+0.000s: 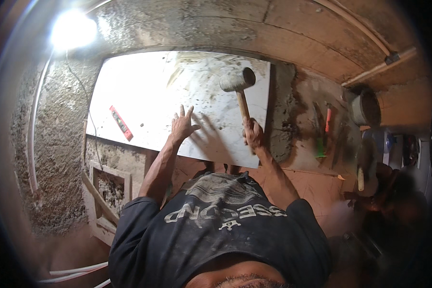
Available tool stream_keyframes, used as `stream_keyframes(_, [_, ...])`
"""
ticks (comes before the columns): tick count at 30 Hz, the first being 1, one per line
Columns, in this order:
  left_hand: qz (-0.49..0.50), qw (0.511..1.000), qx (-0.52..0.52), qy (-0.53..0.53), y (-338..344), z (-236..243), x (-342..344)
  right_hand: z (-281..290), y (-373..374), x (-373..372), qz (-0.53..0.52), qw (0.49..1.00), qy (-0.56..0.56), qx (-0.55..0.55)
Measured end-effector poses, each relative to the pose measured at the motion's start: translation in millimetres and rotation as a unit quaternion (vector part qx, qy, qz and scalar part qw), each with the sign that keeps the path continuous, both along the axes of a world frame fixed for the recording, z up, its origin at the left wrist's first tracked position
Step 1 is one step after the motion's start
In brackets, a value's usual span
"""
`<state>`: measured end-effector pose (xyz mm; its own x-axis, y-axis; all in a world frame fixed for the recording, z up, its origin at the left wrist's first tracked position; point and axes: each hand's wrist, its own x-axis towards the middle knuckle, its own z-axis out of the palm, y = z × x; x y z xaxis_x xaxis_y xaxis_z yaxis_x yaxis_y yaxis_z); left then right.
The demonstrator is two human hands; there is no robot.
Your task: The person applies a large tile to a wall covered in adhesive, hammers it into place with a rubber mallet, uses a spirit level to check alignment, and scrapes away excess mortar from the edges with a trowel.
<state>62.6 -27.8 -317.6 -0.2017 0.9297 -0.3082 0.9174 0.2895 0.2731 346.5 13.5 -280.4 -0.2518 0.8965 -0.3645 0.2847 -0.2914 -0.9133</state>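
Note:
A large white tile slab point(144, 91), smeared with grey-brown dirt, lies before me. My right hand point(255, 135) is closed round the wooden handle of a mallet point(236, 81). The mallet's thick, dark-ended head is over the slab's right part; whether it touches the surface I cannot tell. Over the slab's near middle, my left hand point(182, 126) is open with fingers spread, casting a shadow to its right. Whether its fingers rest on the slab is unclear. A short red spirit level point(121, 123) lies at the slab's left.
Wet mortar point(282, 110) borders the slab's right edge. Farther right are a red-handled tool point(328, 119), a trowel point(361, 163) and a bucket point(366, 108). A bright lamp point(74, 30) hangs at the upper left. Below it stands a wooden frame point(127, 185). Blurred dark shapes fill the lower right.

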Motion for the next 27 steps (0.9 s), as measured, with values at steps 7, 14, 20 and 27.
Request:
stream_keyframes(7, [0.044,0.997,-0.04,-0.057,6,-15,32,-21,-41,92,-0.197,0.963,0.155,-0.095])
stream_keyframes(14, [0.054,0.997,-0.049,-0.038,8,3,45,-52,-19,94,-0.235,0.92,0.244,-0.198])
stream_keyframes(20, [0.059,0.996,-0.058,-0.02,8,-2,44,-51,7,94,-0.226,0.929,0.235,-0.175])
stream_keyframes(27, [0.058,0.997,-0.033,0.042,4,1,51,-35,-14,127,-0.143,0.984,0.062,-0.091])
